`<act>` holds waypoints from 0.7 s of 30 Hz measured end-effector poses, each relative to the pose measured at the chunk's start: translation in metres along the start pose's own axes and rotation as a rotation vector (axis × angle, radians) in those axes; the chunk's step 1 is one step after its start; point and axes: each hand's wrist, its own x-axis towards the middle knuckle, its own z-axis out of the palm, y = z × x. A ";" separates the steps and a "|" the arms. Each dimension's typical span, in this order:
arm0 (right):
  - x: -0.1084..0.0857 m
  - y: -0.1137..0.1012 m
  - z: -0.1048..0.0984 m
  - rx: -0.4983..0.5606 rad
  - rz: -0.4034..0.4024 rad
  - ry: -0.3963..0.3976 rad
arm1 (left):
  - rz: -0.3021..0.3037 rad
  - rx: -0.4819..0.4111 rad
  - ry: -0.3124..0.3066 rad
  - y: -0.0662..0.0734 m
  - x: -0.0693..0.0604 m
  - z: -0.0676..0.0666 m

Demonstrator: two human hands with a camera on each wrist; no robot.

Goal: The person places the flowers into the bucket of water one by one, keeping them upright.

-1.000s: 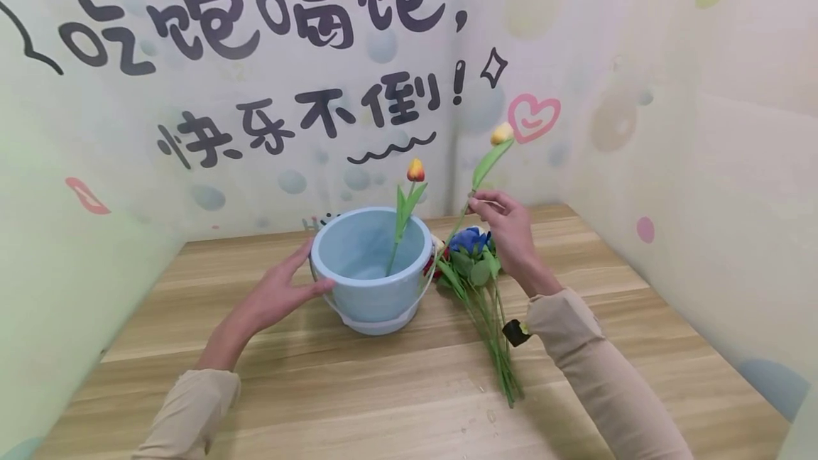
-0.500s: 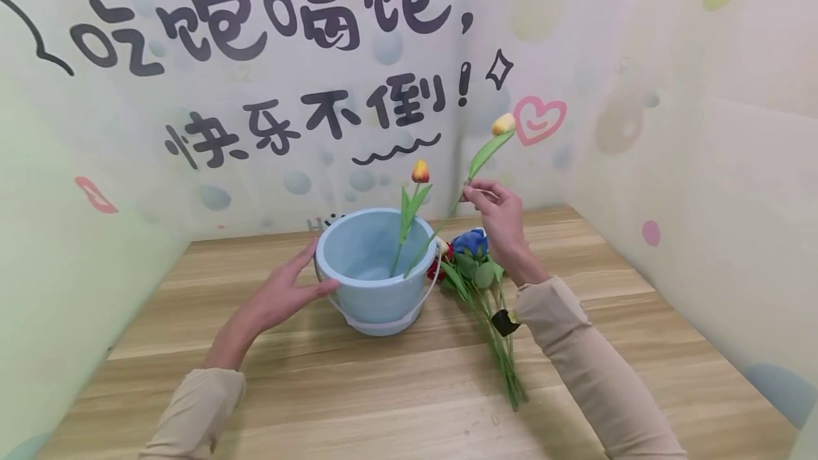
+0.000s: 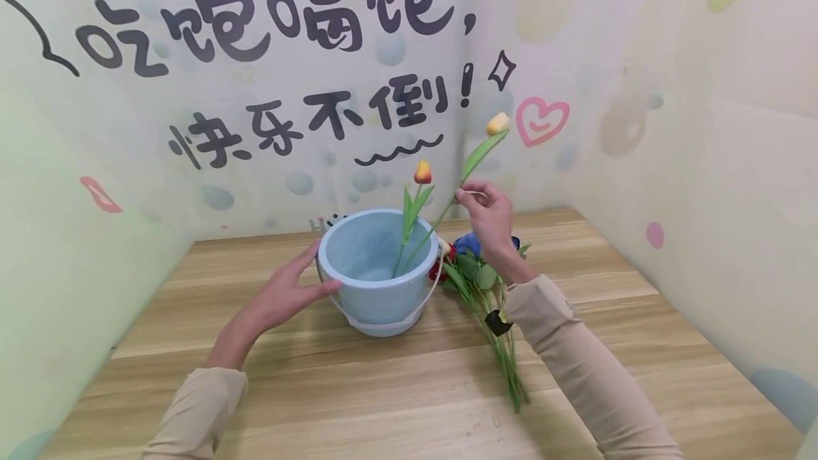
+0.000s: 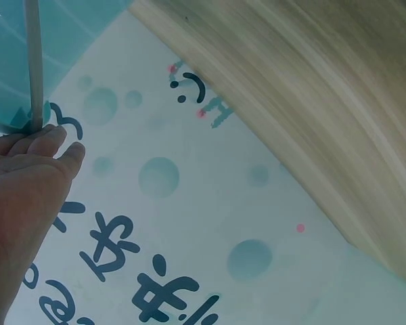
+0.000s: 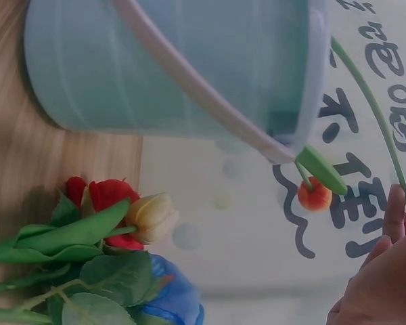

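1. Head view: bright, diffuse light, with faint soft shadows on the pale wood-grain counter (image 3: 345, 410)
2. Left wrist view: dimmer, cool-tinted; the counter's grain curves with lens distortion
3. Right wrist view: hazy, muted, slightly soft; the light-blue round plastic bucket (image 5: 169, 91) looks milky

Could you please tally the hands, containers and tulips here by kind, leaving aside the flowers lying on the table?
Hands: 2 (left hand, right hand)
Containers: 1 (blue bucket)
Tulips: 2 (orange-red tulip, pale yellow tulip)
Total: 5
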 end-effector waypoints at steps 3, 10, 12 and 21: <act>-0.002 0.005 0.003 -0.019 -0.015 -0.010 | 0.007 0.001 0.003 -0.001 0.000 0.000; -0.006 0.016 0.009 -0.076 -0.047 -0.050 | 0.004 -0.003 0.004 -0.001 0.001 0.001; -0.007 0.019 0.012 -0.086 -0.054 -0.058 | 0.002 -0.004 0.004 -0.002 0.001 0.001; -0.012 0.030 0.022 -0.131 -0.059 -0.076 | 0.008 -0.002 0.009 0.000 0.000 0.001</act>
